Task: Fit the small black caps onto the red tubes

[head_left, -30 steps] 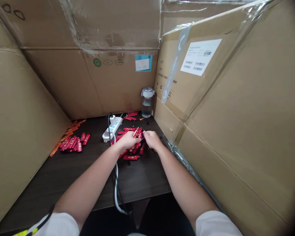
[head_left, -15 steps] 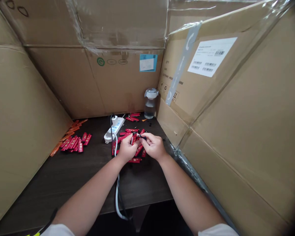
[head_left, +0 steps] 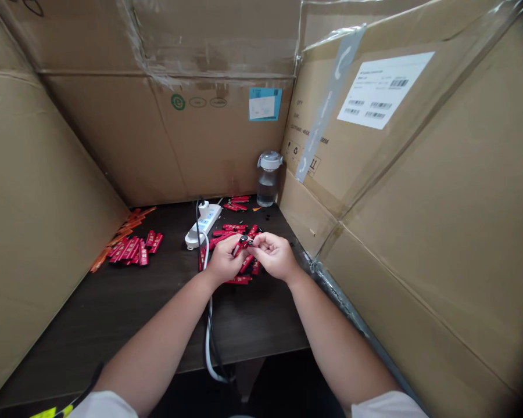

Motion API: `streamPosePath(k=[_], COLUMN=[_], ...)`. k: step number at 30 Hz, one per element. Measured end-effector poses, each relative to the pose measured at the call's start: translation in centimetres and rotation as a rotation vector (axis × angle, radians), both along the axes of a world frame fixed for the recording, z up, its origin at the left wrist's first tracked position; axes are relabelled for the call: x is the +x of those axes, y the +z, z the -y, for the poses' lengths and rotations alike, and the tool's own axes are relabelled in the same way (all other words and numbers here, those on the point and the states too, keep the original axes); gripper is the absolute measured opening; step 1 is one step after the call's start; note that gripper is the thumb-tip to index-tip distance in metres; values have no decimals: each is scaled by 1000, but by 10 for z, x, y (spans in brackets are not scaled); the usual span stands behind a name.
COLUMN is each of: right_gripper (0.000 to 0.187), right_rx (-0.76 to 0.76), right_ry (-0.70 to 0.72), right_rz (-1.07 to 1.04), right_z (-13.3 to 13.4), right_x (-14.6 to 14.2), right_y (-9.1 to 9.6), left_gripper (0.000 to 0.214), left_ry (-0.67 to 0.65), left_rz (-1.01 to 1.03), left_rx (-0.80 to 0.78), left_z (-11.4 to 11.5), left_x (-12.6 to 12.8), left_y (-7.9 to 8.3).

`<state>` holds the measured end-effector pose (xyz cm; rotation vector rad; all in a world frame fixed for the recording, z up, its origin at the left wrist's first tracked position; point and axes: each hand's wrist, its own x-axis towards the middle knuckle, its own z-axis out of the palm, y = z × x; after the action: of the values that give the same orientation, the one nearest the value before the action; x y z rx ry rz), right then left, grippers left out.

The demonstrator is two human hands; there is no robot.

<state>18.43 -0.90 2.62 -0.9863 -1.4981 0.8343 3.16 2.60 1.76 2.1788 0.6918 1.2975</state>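
Head view: both bare hands meet over the right half of the table (head_left: 248, 325), nearer its far edge than its near edge.
Left hand: fingers and thumb closed about a red piece (head_left: 238, 249); probably a steadying grip, as it leaves the dark end (head_left: 244, 238) exposed.
Right hand (head_left: 278, 256): thumb and fingertips pinched narrow, right beside that end; whether they grip a small part is too small to tell.
Held piece, axis: tilted, long axis running from near left to far right; dark end toward the far edge.
Loose pile (head_left: 246, 265): red pieces under and around the hands, axes mixed; presumably kept there for short reach.
Left batch (head_left: 129, 249): red pieces side by side near the left edge, mostly pointing away from the near edge; seemingly kept apart from the pile.
Orange strips (head_left: 122, 237): along the left edge, overlapping.
Power strip (head_left: 204, 225): between batch and pile, slanted toward the far edge.
Bottle (head_left: 267, 186): upright, far right corner.
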Motion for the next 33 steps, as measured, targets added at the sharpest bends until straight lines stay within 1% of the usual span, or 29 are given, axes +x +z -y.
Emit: streamPosePath(k=[5,7,9,11,13,15,16,18,21,23,25,29,31,33], right_gripper=[26,28,29,31,32,34,34,33,31,28,26,24,23,23], right_rx=[-100,-166,-245,-314,-337,-325,-322,-337,-340,-324,-323,-320,-272,-184], right_ry=[86,137,179,197,176,101,46,-69,-227,-302,-346,-387,-412,-450], right_rz=[-69,-103,-193,-342,-504,-598,-600,-539,-397,-317,-247,-105,-9,61], right_z=[-3,-5,-8,-12,-17,-22,-26,-32,-40,-45,-49,-52,-51,-47], right_x=[5,7,8,9,10,11,12,14,15,16,17,23,25,25], right_y=[0,-1,-1,0,0,-1,-3,-9,-20,-26,-32,-37,-36,-31], left_gripper=[7,8,10,13,16,15,14,10,14,16,15,16,17,17], left_ry=[-62,-85,-72,-19,76,192,235,266,246,265,296,354,338,288], left_rz=[-109,-151,-183,-222,-272,-332,-373,-468,-588,-632,-650,-565,-476,-386], left_rx=[-57,-83,-115,-133,-124,-113,-123,-174,-254,-273,-273,-213,-187,-193], left_z=[-3,-4,-5,-6,-10,-14,-17,-23,-31,-35,-37,-30,-23,-14], left_x=[-5,-7,-6,-4,-1,3,6,10,16,19,20,17,13,8], left_y=[7,9,10,10,11,13,15,17,17,15,13,13,14,15])
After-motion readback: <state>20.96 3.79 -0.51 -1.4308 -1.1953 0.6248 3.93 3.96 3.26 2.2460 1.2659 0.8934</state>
